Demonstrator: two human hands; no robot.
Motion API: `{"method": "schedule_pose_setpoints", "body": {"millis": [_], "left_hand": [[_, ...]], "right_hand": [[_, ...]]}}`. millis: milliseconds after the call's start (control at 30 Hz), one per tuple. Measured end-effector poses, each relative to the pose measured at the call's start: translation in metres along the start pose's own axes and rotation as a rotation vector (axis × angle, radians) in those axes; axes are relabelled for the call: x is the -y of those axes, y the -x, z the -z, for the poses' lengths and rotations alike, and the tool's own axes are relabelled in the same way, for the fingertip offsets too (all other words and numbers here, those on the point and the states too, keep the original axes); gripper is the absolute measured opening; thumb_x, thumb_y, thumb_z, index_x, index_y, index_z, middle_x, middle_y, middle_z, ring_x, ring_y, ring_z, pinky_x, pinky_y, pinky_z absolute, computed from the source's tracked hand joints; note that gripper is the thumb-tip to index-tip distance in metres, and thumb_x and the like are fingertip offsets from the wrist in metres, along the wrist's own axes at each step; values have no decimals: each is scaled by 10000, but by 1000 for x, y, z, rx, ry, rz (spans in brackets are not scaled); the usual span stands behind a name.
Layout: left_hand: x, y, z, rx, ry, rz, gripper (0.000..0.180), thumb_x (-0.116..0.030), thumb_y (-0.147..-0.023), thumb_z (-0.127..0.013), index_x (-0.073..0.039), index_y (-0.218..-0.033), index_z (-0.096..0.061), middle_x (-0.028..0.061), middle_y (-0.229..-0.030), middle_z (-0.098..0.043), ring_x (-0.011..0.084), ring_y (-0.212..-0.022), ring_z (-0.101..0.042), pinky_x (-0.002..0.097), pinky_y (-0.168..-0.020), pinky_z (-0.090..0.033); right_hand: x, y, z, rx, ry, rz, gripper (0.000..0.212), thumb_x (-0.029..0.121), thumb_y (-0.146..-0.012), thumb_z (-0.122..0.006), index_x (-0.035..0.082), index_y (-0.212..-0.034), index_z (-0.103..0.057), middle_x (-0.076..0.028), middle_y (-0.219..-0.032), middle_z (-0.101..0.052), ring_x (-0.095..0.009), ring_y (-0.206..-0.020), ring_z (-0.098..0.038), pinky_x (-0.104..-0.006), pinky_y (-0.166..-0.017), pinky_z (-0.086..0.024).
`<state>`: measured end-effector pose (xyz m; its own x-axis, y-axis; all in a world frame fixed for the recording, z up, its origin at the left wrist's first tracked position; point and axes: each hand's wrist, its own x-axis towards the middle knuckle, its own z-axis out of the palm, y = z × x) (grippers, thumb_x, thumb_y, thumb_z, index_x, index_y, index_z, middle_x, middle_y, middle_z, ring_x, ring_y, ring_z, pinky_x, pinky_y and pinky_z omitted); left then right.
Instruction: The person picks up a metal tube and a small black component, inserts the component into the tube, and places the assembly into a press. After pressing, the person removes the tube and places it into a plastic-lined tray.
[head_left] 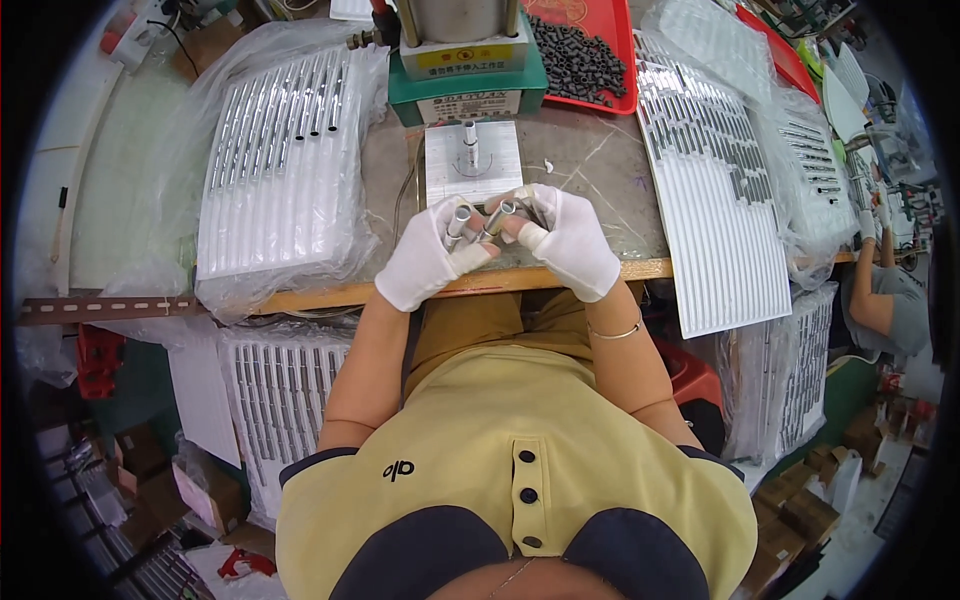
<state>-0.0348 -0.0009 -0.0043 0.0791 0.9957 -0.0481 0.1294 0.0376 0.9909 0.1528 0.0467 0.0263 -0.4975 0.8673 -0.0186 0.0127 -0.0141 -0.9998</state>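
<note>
Both of my hands wear white fingerless gloves and meet just above the table's front edge. My left hand (pixel 428 258) is closed around a short shiny metal tube (pixel 459 222), its open end up. Close beside it, my right hand (pixel 578 245) grips a second metal tube (pixel 496 218), tilted, between thumb and fingers. Other fingers of the right hand are partly hidden. Beyond the hands lies a square metal plate (pixel 497 180) with a small upright metal post (pixel 471 148) on it. A press with a green base (pixel 535 80) stands behind the plate.
Red tray (pixel 622 85) of small black plastic pieces (pixel 575 55) at the back. White ribbed trays of metal tubes lie left (pixel 270 220) and right (pixel 715 260), the left one in plastic wrap. A wooden edge (pixel 340 296) borders the table. Another person (pixel 885 300) works far right.
</note>
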Motion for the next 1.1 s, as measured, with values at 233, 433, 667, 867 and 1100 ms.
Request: {"method": "schedule_pose_setpoints", "body": {"millis": [233, 433, 667, 867, 1100], "left_hand": [[-10, 7, -28, -154, -347, -68, 309, -196, -721, -772, -28, -810, -528, 69, -699, -603, 106, -591, -499, 299, -551, -447], [1, 10, 32, -308, -203, 30, 173, -63, -769, -598, -15, -935, -590, 61, -779, -672, 117, -656, -613, 268, -595, -486], [34, -35, 226, -840, -679, 109, 247, -182, -843, -610, -50, -1050, -639, 126, -820, -674, 178, -672, -611, 292, -626, -479], [8, -63, 155, -316, -1050, 78, 332, -292, -827, -615, -98, -1095, -642, 164, -947, -673, 299, -827, -646, 400, -770, -497], [2, -93, 131, -241, -1183, 223, 326, -340, -828, -594, -80, -1016, -653, 179, -964, -665, 360, -894, -633, 440, -792, -499]], "right_hand": [[-20, 13, 3, -150, 153, 4, 123, 66, -796, -694, -13, -865, -629, -14, -662, -568, -58, -595, -438, -252, -544, -413], [-8, 21, 36, -109, 580, -22, 239, 156, -795, -726, -7, -944, -636, -107, -706, -632, -152, -618, -571, -279, -609, -473], [-29, 10, 113, -465, 820, -95, 216, 147, -879, -612, 30, -1060, -635, -183, -862, -670, -266, -757, -650, -331, -716, -492], [-23, -2, 76, -393, 773, -183, 195, 192, -847, -650, 60, -989, -665, -151, -796, -664, -255, -708, -642, -333, -662, -495], [-13, -36, -2, -120, 776, 25, 211, 202, -807, -699, 20, -908, -659, -112, -717, -633, -193, -604, -586, -292, -605, -473]]}}
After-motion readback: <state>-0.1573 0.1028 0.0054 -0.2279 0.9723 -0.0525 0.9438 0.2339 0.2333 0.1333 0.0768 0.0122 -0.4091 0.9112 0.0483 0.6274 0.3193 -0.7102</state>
